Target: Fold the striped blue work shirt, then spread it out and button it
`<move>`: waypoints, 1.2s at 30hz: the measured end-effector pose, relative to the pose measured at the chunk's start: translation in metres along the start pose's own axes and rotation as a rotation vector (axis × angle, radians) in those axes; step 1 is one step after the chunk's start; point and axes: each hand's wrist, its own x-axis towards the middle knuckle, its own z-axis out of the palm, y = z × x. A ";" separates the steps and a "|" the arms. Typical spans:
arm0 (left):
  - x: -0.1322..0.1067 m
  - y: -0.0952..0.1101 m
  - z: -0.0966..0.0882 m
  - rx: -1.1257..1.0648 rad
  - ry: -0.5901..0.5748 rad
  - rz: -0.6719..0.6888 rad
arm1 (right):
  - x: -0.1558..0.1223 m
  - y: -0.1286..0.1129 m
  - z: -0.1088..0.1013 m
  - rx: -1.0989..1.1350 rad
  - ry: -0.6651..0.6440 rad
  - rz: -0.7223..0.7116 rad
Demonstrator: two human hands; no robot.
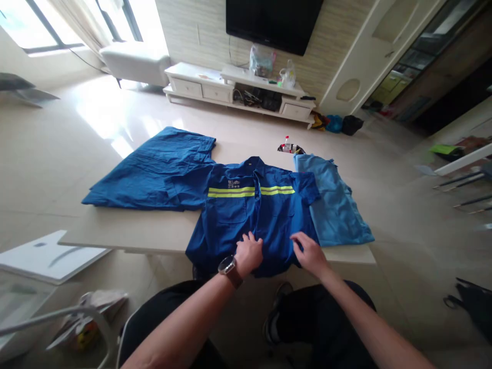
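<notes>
A dark blue short-sleeved work shirt [226,233] lies spread out, front up, on a low pale table [130,230]. Yellow and grey reflective bands cross its chest, and white print shows above one band. My left hand [249,253], with a watch on the wrist, rests on the lower front by the button line, its fingers spread. Over the shirt's lower right side is my right hand [307,252]; its fingers are loosely curved and apart, with nothing visible in them. The shirt's bottom edge hangs over the table's near side.
Folded blue garments [149,169] lie on the table's left, and a light blue folded garment [336,205] on its right. Behind the far edge shows a red-capped bottle [286,145]. A white TV cabinet [215,92] stands by the wall. On the floor at left is a white panel [46,253].
</notes>
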 end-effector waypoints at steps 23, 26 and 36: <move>0.039 0.000 -0.008 -0.154 0.011 -0.037 | 0.489 -0.033 0.102 -0.260 -0.170 0.046; 0.044 0.003 0.013 -0.159 0.053 -0.006 | 0.506 -0.034 0.113 -0.224 -0.163 0.156; 0.045 0.008 0.016 0.065 0.097 -0.010 | 0.484 -0.003 0.088 -0.134 -0.044 0.059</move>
